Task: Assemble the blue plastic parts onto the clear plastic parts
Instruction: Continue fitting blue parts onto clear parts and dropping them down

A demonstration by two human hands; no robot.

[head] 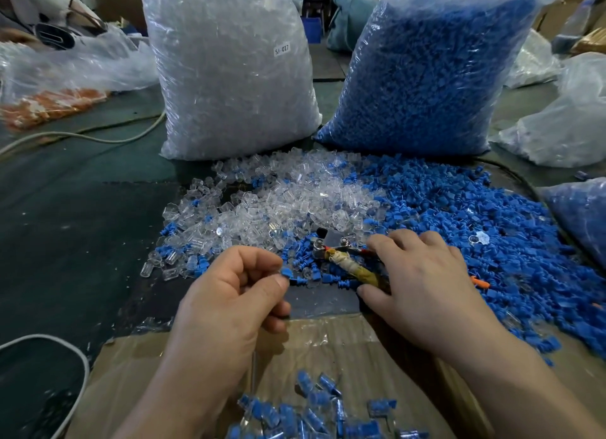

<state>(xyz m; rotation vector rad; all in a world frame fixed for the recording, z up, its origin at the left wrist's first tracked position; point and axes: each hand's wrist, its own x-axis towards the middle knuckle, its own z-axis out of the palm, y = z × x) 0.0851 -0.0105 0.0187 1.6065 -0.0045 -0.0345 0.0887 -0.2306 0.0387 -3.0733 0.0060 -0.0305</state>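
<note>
**Q:** Where are the parts, and why are they laid out this way?

**A:** Toward the far edge of the dark bench (82, 225) stand two big sacks. The clear-parts sack (229, 71) is on the left and the blue-parts sack (426, 71) on the right. Each has a loose heap in front of it, clear parts (295, 199) on the left and blue parts (475, 228) on the right. The heaps mingle in the middle, probably so both kinds are within easy reach. At the near edge, an open cardboard box (360, 346) holds joined pieces (311, 412), blue inside clear, likely the finished lot.

**Q:** And the hands?

**A:** The left hand (226, 294) has its fingers curled. Thumb and forefinger pinch one small blue part (284, 272) over the near fringe of the heaps, seemingly ready for fitting. The right hand (426, 284) lies over the tape-wrapped handle (351, 268) of a small metal tool (323, 246) set among the parts. Its fingers are spread and gently bent.

**Q:** Is it gripping that handle?

**A:** I cannot tell, because the palm hides the handle's end.

**Q:** Is anything else unclear?

**A:** What the tool does is not evident. No clear part shows in the left hand. The box is cut off at the bottom, and orange items (49, 105) at the far left are blurred.
</note>
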